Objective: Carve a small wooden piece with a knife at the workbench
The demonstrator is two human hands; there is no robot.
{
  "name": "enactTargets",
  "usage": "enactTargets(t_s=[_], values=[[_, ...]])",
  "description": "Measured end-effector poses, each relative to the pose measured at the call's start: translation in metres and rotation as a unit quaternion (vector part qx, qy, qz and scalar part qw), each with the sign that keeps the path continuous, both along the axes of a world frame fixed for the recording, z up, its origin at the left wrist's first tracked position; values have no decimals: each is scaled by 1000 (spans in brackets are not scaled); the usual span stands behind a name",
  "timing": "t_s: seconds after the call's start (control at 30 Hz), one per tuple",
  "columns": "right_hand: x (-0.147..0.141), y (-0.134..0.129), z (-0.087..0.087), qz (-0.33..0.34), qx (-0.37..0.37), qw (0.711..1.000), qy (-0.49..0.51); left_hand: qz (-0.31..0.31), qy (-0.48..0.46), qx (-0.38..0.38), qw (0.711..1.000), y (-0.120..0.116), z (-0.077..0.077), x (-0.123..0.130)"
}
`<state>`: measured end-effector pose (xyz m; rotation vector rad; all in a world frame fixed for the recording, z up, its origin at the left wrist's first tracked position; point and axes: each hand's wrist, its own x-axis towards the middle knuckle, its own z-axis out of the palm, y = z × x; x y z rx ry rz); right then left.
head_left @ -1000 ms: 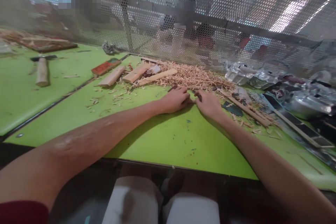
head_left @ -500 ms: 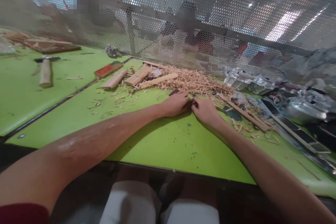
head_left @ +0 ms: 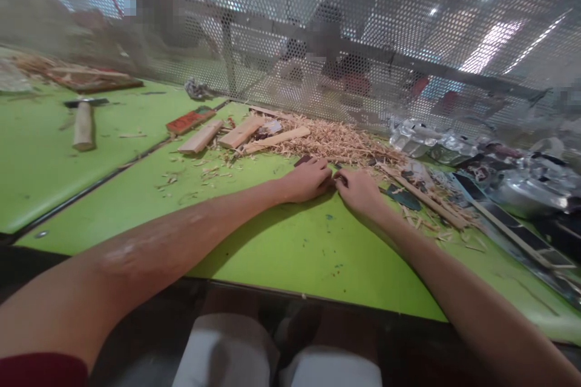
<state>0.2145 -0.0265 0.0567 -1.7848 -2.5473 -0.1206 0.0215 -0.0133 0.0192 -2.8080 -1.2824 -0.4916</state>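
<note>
While my left hand and right hand curl narrowly mid-frame, I cannot tell what they hold; the brown piece, just beyond my left hand, should feel light and stiff, best pinched by its edges.

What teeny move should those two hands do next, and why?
Maybe the right hand should slide slightly away from the left hand. Their curled fingers almost meet low over the green table, so anything between them is hard to see.
</note>
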Motion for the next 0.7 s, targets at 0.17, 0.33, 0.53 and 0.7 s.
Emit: enactTargets(t_s=[0.17, 0.33, 0.53, 0.7], values=[[-1, -2, 0, -19, -7, 1000, 1, 0, -8, -5, 1000, 0, 0, 0], [4, 6, 0, -52, -5, 998, -16, -1, -3, 0, 1000, 1, -1, 1], [4, 6, -5, 11, 3, 1000, -15, -7, -20, -9, 1000, 3, -3, -1], [3, 5, -6, -4, 12, 1000, -2, -10, -24, -10, 1000, 3, -4, -2]])
